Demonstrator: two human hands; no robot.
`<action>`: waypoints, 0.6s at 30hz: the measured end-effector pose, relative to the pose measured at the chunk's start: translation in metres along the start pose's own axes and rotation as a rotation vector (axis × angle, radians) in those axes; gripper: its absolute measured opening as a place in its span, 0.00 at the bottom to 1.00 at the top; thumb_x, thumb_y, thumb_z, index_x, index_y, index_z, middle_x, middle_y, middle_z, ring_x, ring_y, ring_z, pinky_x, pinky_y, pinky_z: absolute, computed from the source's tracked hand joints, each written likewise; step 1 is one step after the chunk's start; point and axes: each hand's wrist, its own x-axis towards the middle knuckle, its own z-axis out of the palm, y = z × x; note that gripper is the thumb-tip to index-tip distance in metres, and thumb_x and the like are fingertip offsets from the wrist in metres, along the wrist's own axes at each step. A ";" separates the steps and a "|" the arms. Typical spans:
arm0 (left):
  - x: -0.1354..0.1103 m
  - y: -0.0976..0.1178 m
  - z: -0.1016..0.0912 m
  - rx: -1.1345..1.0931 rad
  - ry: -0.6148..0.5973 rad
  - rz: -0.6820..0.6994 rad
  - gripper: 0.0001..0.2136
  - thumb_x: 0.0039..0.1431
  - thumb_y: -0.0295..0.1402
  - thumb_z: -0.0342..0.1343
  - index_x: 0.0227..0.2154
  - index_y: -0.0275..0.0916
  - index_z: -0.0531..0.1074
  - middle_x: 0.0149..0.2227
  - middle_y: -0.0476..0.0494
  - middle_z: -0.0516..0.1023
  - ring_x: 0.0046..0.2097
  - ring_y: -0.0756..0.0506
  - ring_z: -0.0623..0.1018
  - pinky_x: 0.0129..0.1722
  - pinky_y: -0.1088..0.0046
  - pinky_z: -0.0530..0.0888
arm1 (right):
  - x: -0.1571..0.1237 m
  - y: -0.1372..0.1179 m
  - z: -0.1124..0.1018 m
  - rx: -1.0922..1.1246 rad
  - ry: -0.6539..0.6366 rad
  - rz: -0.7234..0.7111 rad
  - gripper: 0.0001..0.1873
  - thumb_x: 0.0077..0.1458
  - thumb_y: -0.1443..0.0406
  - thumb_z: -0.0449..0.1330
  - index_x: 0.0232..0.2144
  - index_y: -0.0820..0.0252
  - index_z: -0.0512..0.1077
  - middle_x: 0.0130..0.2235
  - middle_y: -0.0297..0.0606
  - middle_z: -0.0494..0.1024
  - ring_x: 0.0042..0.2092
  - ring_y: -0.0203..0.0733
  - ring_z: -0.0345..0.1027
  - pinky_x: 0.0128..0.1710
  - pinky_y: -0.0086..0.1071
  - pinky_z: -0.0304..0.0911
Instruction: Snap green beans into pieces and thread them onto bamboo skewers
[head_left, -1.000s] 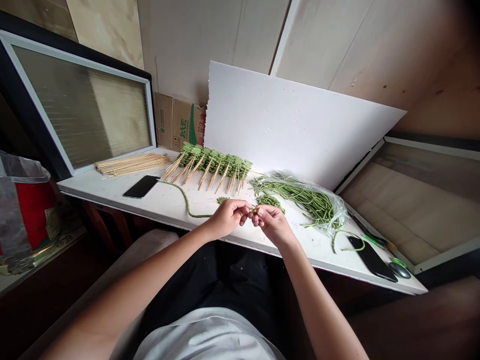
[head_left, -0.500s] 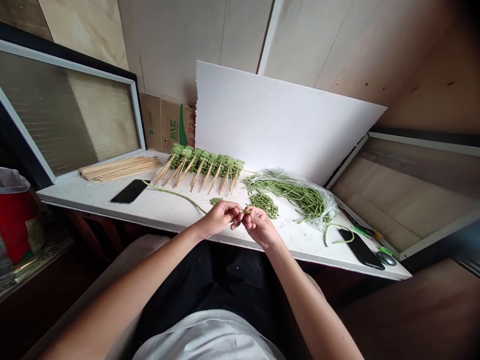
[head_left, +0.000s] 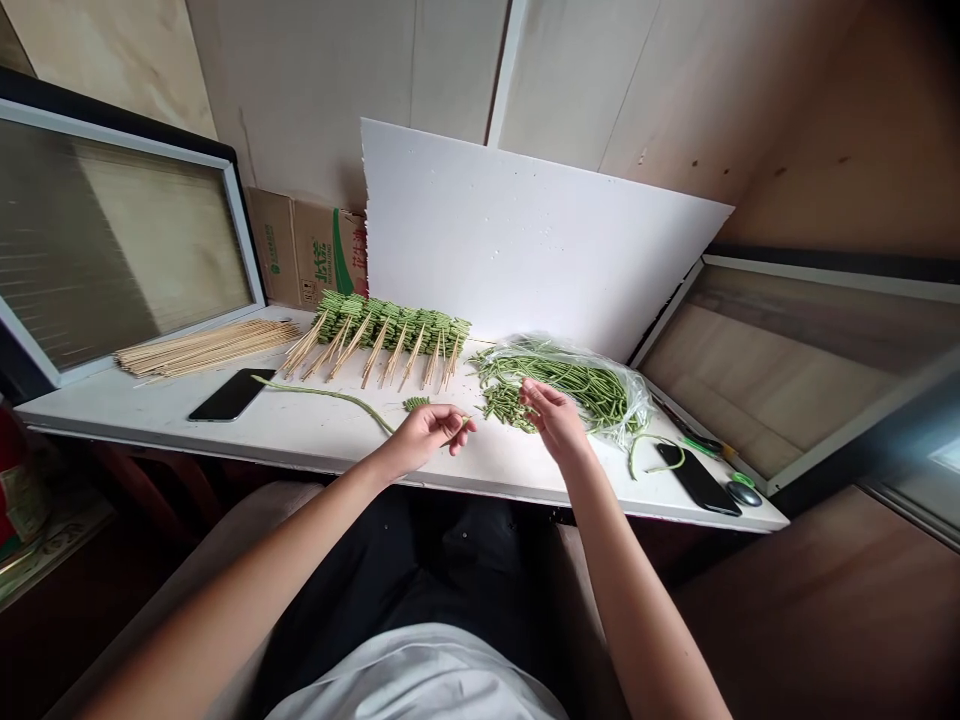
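The left hand (head_left: 427,437) was curled, with the thumb and fingertips (head_left: 450,418) pressed together, pinching a thin green sliver (head_left: 463,427) too small to be identified exactly. The right hand (head_left: 553,420) was held spread open at a heap of short, knobbly, mid-green cut yardlong bean pieces (head_left: 506,405), which lay on a white tabletop (head_left: 300,440) beside a clear plastic bag (head_left: 630,400) of long beans. A single long bean (head_left: 322,393) lay curving to the left. Behind it, bean lengths threaded on bamboo skewers (head_left: 382,335) were ranged in a row, with the bare points directed toward the person.
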 end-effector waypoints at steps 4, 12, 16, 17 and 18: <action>0.002 -0.007 -0.006 -0.019 0.102 -0.047 0.24 0.63 0.53 0.65 0.36 0.32 0.80 0.36 0.40 0.79 0.31 0.52 0.70 0.35 0.72 0.72 | 0.015 0.007 -0.045 -0.269 0.234 -0.066 0.30 0.44 0.47 0.77 0.43 0.62 0.84 0.41 0.46 0.85 0.39 0.43 0.77 0.32 0.31 0.70; -0.003 -0.004 -0.003 0.053 0.055 -0.079 0.20 0.68 0.47 0.63 0.52 0.36 0.82 0.43 0.40 0.79 0.38 0.50 0.71 0.45 0.70 0.73 | 0.045 0.041 -0.083 -0.805 0.277 -0.095 0.22 0.53 0.52 0.69 0.41 0.64 0.86 0.39 0.50 0.88 0.39 0.53 0.82 0.35 0.36 0.74; -0.003 0.000 -0.002 0.079 0.038 -0.078 0.21 0.67 0.46 0.64 0.54 0.36 0.82 0.41 0.40 0.80 0.40 0.48 0.74 0.47 0.68 0.75 | 0.065 0.038 -0.069 -0.881 0.184 -0.103 0.16 0.56 0.58 0.68 0.41 0.64 0.86 0.42 0.47 0.88 0.41 0.51 0.82 0.41 0.35 0.74; -0.002 0.000 -0.002 0.080 0.046 -0.081 0.21 0.66 0.47 0.65 0.53 0.36 0.82 0.41 0.39 0.81 0.40 0.48 0.75 0.47 0.67 0.75 | 0.071 0.036 -0.062 -0.906 0.150 -0.106 0.15 0.56 0.59 0.68 0.41 0.63 0.86 0.42 0.46 0.88 0.42 0.50 0.82 0.41 0.34 0.74; -0.002 0.000 -0.001 0.077 0.061 -0.087 0.22 0.65 0.47 0.66 0.52 0.35 0.83 0.42 0.37 0.81 0.39 0.48 0.75 0.46 0.66 0.76 | 0.077 0.035 -0.055 -0.935 0.116 -0.108 0.14 0.57 0.60 0.68 0.41 0.63 0.86 0.42 0.45 0.88 0.41 0.49 0.82 0.41 0.34 0.73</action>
